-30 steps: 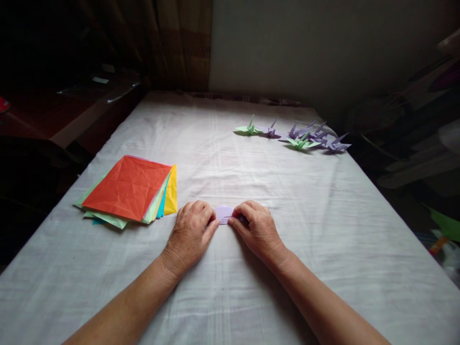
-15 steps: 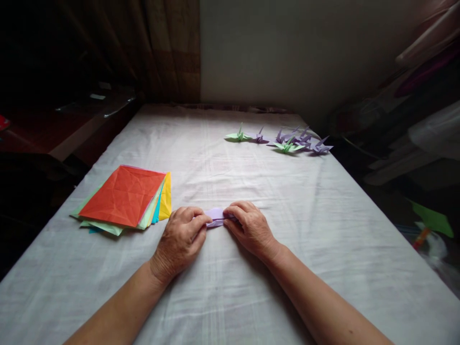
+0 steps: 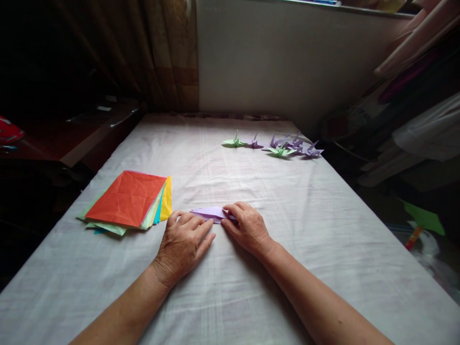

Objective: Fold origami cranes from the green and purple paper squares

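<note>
A folded piece of purple origami paper (image 3: 210, 213), long and pointed at its left end, lies on the cloth-covered table (image 3: 230, 278) between my hands. My right hand (image 3: 247, 225) pinches its right end between thumb and fingers. Along its lower left edge rests my left hand (image 3: 187, 237), fingers spread and fairly flat, the fingertips touching the paper. Left of that hand sits a stack of coloured paper squares (image 3: 125, 199), red on top, with green, blue and yellow edges showing.
Several purple paper cranes (image 3: 312, 151) and two green paper cranes (image 3: 236, 142), (image 3: 280, 151) stand near the table's far right corner. A brown curtain (image 3: 172, 57) hangs behind at left. Clothes (image 3: 427, 134) hang at right, above a green sheet (image 3: 424, 218).
My left hand has loosened its pinch and spread its fingers, uncovering the paper's pointed left end. My right hand keeps its hold. The camera view has tilted up slightly.
</note>
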`<action>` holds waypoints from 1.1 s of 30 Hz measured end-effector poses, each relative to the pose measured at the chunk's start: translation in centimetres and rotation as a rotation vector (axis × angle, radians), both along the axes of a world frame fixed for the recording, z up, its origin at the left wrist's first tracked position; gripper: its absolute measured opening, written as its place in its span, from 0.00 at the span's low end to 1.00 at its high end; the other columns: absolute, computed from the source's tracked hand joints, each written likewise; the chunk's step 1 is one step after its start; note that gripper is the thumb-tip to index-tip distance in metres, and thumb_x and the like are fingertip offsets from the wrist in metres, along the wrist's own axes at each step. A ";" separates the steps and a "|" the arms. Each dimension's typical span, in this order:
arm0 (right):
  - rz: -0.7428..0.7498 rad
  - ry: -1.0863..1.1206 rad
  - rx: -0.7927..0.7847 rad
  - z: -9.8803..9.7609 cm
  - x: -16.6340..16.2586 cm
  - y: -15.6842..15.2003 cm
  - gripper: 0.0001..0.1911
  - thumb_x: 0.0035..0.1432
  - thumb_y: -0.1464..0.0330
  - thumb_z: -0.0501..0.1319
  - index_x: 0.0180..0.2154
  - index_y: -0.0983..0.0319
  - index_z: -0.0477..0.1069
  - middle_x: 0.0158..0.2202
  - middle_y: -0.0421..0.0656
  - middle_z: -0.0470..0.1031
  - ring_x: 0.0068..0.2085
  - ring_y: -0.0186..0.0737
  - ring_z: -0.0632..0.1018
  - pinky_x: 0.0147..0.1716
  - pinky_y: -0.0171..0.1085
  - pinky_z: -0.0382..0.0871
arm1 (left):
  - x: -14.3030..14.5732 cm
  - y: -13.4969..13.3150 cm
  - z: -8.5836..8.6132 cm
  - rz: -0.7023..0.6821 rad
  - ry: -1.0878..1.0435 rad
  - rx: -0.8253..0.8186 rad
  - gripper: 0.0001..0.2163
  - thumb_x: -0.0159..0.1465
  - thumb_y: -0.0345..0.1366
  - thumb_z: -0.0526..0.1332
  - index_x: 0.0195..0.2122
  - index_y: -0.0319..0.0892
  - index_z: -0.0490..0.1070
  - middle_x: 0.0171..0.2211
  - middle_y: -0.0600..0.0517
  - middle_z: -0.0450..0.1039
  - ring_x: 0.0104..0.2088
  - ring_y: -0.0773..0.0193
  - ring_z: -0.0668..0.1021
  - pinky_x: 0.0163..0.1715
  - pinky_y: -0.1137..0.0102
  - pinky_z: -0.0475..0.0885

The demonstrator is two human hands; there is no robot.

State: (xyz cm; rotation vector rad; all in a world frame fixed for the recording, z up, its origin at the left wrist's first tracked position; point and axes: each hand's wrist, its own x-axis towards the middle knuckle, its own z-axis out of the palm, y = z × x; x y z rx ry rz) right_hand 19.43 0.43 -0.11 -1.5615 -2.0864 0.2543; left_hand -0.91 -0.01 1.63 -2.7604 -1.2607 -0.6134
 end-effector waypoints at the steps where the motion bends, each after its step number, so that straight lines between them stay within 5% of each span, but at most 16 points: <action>1: -0.004 0.000 -0.007 0.1 0.0 0.0 0.09 0.56 0.68 0.65 0.41 0.59 0.73 0.35 0.42 0.75 0.37 0.41 0.74 0.37 0.38 0.64 | 0.0 0.0 -0.1 0.007 -0.005 0.002 0.11 0.65 0.39 0.60 0.47 0.46 0.75 0.39 0.50 0.79 0.42 0.53 0.76 0.49 0.54 0.60; 8: 0.017 0.076 -0.077 1.0 -0.7 -0.9 0.07 0.59 0.63 0.63 0.36 0.59 0.75 0.29 0.41 0.75 0.32 0.37 0.74 0.33 0.35 0.62 | 0.1 0.2 -0.5 0.033 -0.034 -0.040 0.12 0.66 0.39 0.59 0.49 0.45 0.74 0.45 0.48 0.78 0.46 0.53 0.76 0.48 0.55 0.62; 14: 0.154 0.251 -0.061 0.3 -0.4 -0.7 0.11 0.59 0.76 0.57 0.40 0.59 0.75 0.35 0.42 0.78 0.35 0.36 0.76 0.38 0.34 0.67 | -0.1 0.5 -1.1 0.033 -0.077 -0.087 0.18 0.66 0.47 0.59 0.52 0.43 0.72 0.49 0.46 0.77 0.51 0.51 0.75 0.51 0.55 0.61; 21: 0.191 0.023 0.039 -0.5 0.4 0.1 0.19 0.56 0.79 0.60 0.48 0.57 0.73 0.38 0.43 0.76 0.38 0.39 0.75 0.38 0.34 0.68 | 0.2 0.3 -1.4 0.021 -0.069 -0.106 0.23 0.62 0.52 0.62 0.54 0.43 0.70 0.53 0.45 0.75 0.55 0.49 0.72 0.57 0.52 0.56; 29: 0.179 -0.194 0.317 0.1 0.1 0.4 0.07 0.61 0.71 0.61 0.39 0.55 0.78 0.35 0.43 0.73 0.35 0.38 0.69 0.33 0.34 0.62 | 0.5 0.1 -1.7 0.005 -0.068 -0.116 0.27 0.60 0.53 0.63 0.55 0.42 0.68 0.55 0.45 0.74 0.57 0.48 0.72 0.59 0.49 0.53; 33: 0.160 -0.245 0.386 0.5 -0.7 -0.2 0.05 0.61 0.69 0.62 0.35 0.56 0.77 0.36 0.43 0.73 0.35 0.39 0.68 0.34 0.36 0.61 | 0.7 -0.2 -1.4 0.018 -0.070 -0.121 0.21 0.61 0.45 0.63 0.54 0.43 0.70 0.55 0.47 0.74 0.57 0.48 0.71 0.60 0.49 0.53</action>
